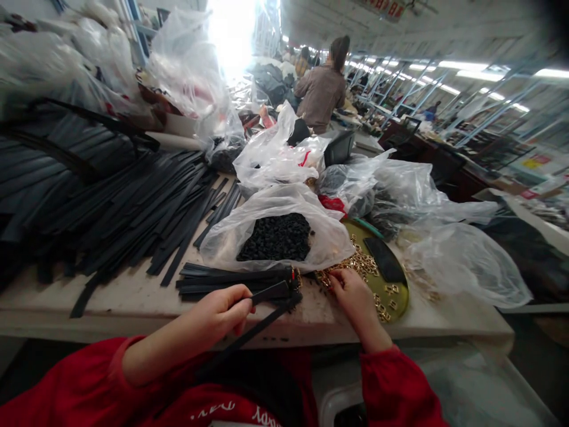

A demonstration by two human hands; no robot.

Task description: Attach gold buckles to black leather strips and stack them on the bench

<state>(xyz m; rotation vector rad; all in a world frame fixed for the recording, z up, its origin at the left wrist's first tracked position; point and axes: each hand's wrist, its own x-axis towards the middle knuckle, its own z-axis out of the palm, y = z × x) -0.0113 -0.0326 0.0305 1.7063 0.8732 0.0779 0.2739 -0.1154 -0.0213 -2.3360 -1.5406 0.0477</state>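
My left hand (224, 311) is closed round a black strap (262, 323) whose far end is folded over near the table's front edge. My right hand (351, 296) reaches into a heap of small gold buckles (358, 264) on a round olive-green tray (395, 296), its fingers curled and pinching among them. What it holds is too small to name. A short stack of black straps (231, 279) lies just beyond my left hand. Behind it, an open clear bag holds small black parts (275, 237). A flat black piece (384, 259) rests on the tray.
A large pile of long black straps (111, 201) covers the table's left side. Clear plastic bags (462, 261) crowd the middle and right. A person in a brown top (320, 89) works at a far bench. The table edge (178, 329) runs close to my red sleeves.
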